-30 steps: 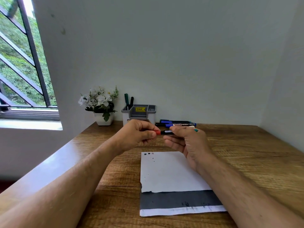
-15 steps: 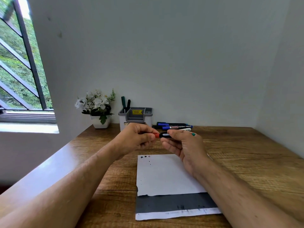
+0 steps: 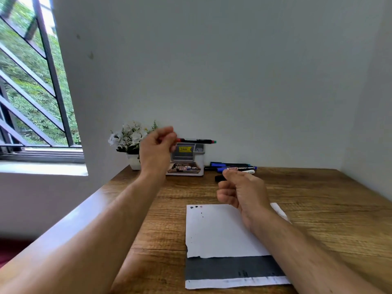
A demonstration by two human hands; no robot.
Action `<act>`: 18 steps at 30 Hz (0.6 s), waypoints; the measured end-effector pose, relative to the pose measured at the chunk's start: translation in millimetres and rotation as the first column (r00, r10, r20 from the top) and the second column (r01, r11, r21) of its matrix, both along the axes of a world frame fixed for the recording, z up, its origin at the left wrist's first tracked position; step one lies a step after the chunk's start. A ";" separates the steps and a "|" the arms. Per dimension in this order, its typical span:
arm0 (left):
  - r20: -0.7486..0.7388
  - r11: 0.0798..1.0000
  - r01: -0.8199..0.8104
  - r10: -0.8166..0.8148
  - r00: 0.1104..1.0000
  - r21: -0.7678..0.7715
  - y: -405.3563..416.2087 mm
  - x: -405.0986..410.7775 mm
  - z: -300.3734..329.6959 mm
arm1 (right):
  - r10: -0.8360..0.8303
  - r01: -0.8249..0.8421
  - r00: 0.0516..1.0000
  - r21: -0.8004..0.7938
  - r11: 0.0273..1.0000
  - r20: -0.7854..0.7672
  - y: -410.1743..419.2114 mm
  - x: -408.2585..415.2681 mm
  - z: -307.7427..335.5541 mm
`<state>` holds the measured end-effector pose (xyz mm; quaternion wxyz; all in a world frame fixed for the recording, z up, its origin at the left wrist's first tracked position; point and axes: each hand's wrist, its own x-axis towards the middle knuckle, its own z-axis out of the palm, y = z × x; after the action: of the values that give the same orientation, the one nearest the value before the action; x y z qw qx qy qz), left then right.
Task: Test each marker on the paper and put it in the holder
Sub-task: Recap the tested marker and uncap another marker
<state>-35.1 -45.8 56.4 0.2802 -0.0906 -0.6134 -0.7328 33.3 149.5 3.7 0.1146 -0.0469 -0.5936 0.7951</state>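
— What lies nearest?
— The paper (image 3: 220, 232) at lower centre. Above it the right hand (image 3: 240, 193) pinches a black cap (image 3: 219, 178).
— And farther?
— The left hand (image 3: 156, 148) grips a red marker (image 3: 196, 141), level, over the grey holder (image 3: 186, 159); spare markers (image 3: 232, 167) lie right of it.

Both forearms are bare from the lower edge of the view up to the wrists, with no sleeve showing. The left hand (image 3: 157, 149) and the right hand (image 3: 241, 192) carry no glove, ring, watch or band.
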 end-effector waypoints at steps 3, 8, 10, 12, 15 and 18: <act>-0.204 0.951 -0.254 0.217 0.955 -0.178 -2.6 -14.5 28.1 | 0.037 -0.036 0.999 0.100 0.994 -0.014 -6.6 0.8 -1.3; -0.361 0.793 -0.430 0.284 0.888 -0.433 -4.7 -43.3 48.9 | 0.045 -0.039 0.999 0.202 0.979 -0.025 -9.6 2.9 -1.8; -0.343 0.731 -0.442 0.295 0.892 -0.521 -7.8 -55.1 49.3 | 0.055 -0.048 0.998 0.215 0.976 -0.026 -10.5 3.2 -1.8; -0.292 0.733 -0.422 0.309 0.905 -0.533 -10.9 -64.4 47.3 | 0.053 -0.046 0.998 0.232 0.972 -0.023 -11.8 2.0 -2.8; -0.261 0.734 -0.442 0.357 0.897 -0.516 -16.7 -74.9 37.9 | 0.072 -0.064 0.997 0.228 0.971 -0.028 -14.4 0.0 -4.7; -0.291 0.703 -0.475 0.375 0.880 -0.529 -23.3 -83.4 29.9 | 0.094 -0.086 0.995 0.219 0.972 -0.026 -16.4 -1.0 -6.7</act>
<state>-118.5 -69.1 86.3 0.4487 -0.0873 -0.7880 -0.4124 32.3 133.1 -2.9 0.0937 0.0074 -0.6764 0.7305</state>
